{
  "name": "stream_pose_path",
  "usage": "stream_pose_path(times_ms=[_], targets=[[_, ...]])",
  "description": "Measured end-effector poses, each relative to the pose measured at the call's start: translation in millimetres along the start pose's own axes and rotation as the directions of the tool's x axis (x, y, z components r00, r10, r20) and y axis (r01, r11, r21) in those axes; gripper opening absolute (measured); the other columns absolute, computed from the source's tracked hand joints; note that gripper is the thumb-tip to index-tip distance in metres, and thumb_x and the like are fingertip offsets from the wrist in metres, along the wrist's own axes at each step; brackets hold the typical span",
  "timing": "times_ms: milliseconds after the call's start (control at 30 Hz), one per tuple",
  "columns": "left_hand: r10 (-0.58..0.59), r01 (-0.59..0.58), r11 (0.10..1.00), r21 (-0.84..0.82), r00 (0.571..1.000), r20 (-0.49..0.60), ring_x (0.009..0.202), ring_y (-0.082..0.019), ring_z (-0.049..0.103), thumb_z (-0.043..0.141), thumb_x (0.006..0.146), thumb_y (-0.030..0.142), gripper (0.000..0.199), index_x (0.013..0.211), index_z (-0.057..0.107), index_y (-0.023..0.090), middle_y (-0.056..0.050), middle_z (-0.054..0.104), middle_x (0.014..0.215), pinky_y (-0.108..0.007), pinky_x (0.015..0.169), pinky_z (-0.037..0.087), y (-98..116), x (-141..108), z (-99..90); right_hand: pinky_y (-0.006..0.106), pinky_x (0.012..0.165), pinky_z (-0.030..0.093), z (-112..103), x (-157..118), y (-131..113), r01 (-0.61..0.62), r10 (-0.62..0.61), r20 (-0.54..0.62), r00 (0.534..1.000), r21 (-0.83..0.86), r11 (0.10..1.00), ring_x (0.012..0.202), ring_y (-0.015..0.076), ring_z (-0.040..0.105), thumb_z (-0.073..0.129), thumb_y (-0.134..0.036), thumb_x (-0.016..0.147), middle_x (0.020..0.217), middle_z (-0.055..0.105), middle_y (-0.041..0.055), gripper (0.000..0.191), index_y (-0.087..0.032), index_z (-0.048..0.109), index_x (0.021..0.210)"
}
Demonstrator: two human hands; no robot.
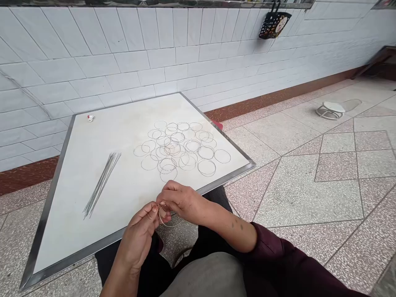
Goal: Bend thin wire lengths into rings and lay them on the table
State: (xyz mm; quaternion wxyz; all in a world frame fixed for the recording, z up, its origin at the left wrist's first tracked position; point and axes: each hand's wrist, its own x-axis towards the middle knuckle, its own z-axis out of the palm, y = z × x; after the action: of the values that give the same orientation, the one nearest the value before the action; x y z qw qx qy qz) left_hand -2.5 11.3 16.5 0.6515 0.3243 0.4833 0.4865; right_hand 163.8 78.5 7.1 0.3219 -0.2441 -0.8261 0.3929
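Observation:
My left hand (144,231) and my right hand (179,200) meet at the table's front edge, fingers pinched on a thin wire loop (168,225). The loop hangs below the fingertips, and part of it is hidden behind my right hand. Beyond my hands, several thin wire rings (206,167) lie overlapping on the white table (130,111). To the left lies a bundle of straight wires (102,185), set at a slant.
A small red and white object (90,118) sits at the table's back left corner. The table has a metal rim and stands by a white tiled wall (123,74). A black patterned bag (274,24) hangs there. A low stool (330,110) is on the floor at right.

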Motion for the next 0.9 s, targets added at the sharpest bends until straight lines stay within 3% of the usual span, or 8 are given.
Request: stream_pose_path(times_ms=[300, 667, 900], targets=[[-0.124, 0.159, 0.938, -0.307, 0.984, 0.131, 0.079, -0.022, 0.056, 0.049, 0.092, 0.032, 0.031, 0.075, 0.069, 0.015, -0.007, 0.061, 0.079, -0.040, 0.083, 0.047, -2, 3, -3.6, 0.023, 0.075, 0.053, -3, 1, 2, 0.033, -0.033, -0.027, 0.999, -0.024, 0.999, 0.084, 0.0101, 0.058, 0.047, -0.009, 0.097, 0.099, 0.055, 0.0038, 0.022, -0.019, 0.064, 0.107], [-0.144, 0.208, 0.899, -0.386, 0.972, 0.187, 0.077, -0.019, 0.050, 0.068, 0.079, 0.025, 0.012, 0.074, 0.070, 0.015, -0.004, 0.054, 0.075, -0.035, 0.073, 0.047, -8, 3, -5.3, 0.021, 0.077, 0.052, -7, -1, 4, 0.100, -0.100, -0.020, 0.995, 0.017, 0.995, 0.088, 0.0100, 0.058, 0.048, -0.009, 0.097, 0.102, 0.054, 0.0041, 0.023, -0.019, 0.063, 0.110], [-0.143, 0.215, 0.902, -0.374, 0.967, 0.210, 0.065, -0.014, 0.047, 0.073, 0.075, 0.020, 0.009, 0.068, 0.070, 0.014, -0.002, 0.053, 0.066, -0.029, 0.067, 0.045, -12, 2, -3.8, 0.021, 0.076, 0.051, -17, -2, 3, 0.240, -0.226, 0.091, 0.970, -0.193, 0.952, 0.087, 0.0103, 0.057, 0.047, -0.027, 0.102, 0.101, 0.056, 0.0054, 0.020, -0.017, 0.063, 0.110]])
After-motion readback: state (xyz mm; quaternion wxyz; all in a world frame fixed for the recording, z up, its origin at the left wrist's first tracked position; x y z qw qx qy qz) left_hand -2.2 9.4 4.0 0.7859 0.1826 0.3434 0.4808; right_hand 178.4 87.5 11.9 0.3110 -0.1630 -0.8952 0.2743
